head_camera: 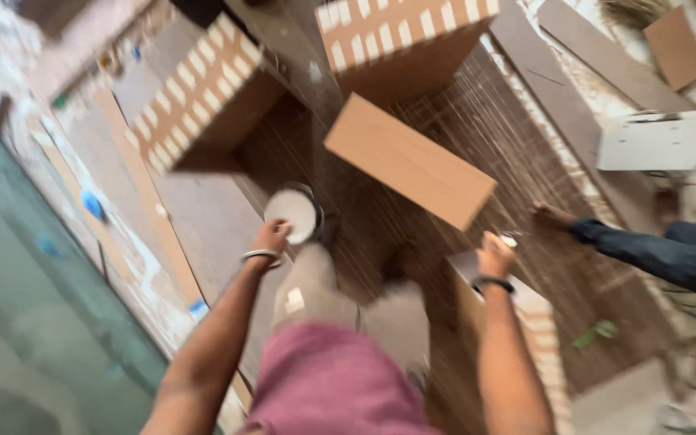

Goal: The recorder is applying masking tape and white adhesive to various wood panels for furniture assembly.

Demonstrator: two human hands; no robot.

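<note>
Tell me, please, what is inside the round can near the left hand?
The can holds something white and smooth that fills it nearly to the rim, perhaps glue or paint. The left hand touches its edge. The picture is blurred, and the white surface hides whatever lies beneath it.

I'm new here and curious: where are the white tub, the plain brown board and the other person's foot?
white tub (291,214): head view, middle of its white top.
brown board (409,160): head view, centre of its face.
foot (553,213): head view, its toe end.
</note>
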